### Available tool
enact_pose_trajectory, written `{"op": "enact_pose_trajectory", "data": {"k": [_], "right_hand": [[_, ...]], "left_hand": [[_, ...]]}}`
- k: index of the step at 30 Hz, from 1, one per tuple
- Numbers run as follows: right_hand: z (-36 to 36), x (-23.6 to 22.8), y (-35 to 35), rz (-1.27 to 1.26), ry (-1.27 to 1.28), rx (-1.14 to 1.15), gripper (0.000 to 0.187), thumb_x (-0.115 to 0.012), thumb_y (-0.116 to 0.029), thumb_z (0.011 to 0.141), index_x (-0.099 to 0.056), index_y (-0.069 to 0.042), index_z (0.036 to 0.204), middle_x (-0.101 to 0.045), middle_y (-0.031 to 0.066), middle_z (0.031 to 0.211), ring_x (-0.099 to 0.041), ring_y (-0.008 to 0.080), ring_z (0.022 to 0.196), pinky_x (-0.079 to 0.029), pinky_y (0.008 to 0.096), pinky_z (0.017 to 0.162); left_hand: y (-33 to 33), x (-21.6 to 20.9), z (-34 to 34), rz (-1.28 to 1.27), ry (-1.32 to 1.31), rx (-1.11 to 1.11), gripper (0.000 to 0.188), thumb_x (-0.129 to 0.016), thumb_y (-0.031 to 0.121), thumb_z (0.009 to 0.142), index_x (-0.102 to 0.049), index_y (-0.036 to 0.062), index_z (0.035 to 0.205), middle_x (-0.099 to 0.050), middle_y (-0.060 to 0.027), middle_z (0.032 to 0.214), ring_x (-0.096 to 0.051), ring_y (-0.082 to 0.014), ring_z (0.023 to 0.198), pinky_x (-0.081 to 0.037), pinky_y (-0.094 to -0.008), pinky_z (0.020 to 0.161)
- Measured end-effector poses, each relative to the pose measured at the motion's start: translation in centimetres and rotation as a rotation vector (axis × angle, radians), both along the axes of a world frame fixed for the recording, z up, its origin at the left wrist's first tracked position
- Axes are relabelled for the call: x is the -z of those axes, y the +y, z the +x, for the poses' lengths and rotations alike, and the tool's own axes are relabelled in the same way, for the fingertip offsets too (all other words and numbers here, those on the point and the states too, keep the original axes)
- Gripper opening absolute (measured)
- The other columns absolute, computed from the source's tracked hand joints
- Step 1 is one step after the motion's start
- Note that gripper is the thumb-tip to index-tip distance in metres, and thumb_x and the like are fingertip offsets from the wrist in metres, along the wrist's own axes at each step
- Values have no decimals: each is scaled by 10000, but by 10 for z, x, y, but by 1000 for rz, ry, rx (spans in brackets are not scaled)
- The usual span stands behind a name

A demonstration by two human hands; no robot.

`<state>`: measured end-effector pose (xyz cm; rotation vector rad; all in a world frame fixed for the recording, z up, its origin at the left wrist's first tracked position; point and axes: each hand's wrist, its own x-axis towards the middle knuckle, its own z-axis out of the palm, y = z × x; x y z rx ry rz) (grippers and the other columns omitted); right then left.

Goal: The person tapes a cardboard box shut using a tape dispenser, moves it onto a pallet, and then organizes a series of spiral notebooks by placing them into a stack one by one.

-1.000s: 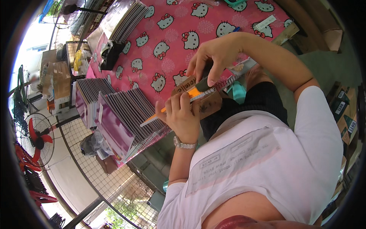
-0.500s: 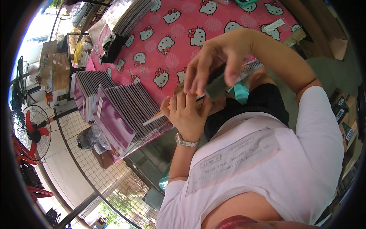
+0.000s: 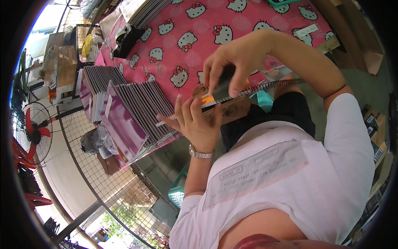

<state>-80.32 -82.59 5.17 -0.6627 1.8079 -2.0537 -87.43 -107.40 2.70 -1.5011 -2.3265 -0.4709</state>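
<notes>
A dark spiral coil runs along the edge of a thin white-edged stack of sheets, and its loose end sticks out to the right. My left hand grips the stack's left part, thumb on the near side and fingers fanned beyond. My right hand is bent over from above, its thumb tip at the coil and its fingers curled down on the far side. Between thumb and fingers shows a dark flat piece whose kind I cannot make out. Below the coil is a brown, stained board.
Purple-covered spiral notebooks stand in stacks at the left of the table, which has a pink cartoon-cat cover. Behind them lies a black object. More notebooks are at the far edge. A red-bladed fan stands left.
My right hand has come down and left onto the coil and dark piece. The coil's free end now shows longer to the right. My left fingers have spread wider.
</notes>
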Motion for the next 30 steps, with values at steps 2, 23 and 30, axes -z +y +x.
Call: {"op": "enact_pose_trajectory", "data": {"k": [2, 23, 30], "right_hand": [[-4, -1, 0, 110, 6, 105, 453, -791, -159, 759, -680, -55, 1186, -523, 139, 1290, -499, 243, 1208, -377, 347, 1046], [-14, 28, -29, -372, -26, 140, 463, -766, -211, 775, -666, 23, 1163, -542, 135, 1320, -549, 234, 1169, -433, 342, 999], [-1, 26, -4, -370, 12, 28, 560, -820, -219, 728, -648, 22, 1203, -504, 178, 1375, -500, 265, 1264, -385, 378, 1057]], "left_hand": [[-10, 1, 0, 13, 27, -126, 439, -771, 374, 719, -607, 125, 1042, -593, -36, 1069, -478, -321, 1244, 0, -676, 1103], [-11, 7, -37, 147, -123, -101, 419, -856, 307, 580, -631, 133, 888, -564, -54, 972, -496, -284, 984, -328, -451, 892], [10, 4, -6, 190, -213, 0, 400, -856, 287, 579, -660, 132, 892, -557, -64, 986, -480, -296, 1028, -339, -437, 887]]}}
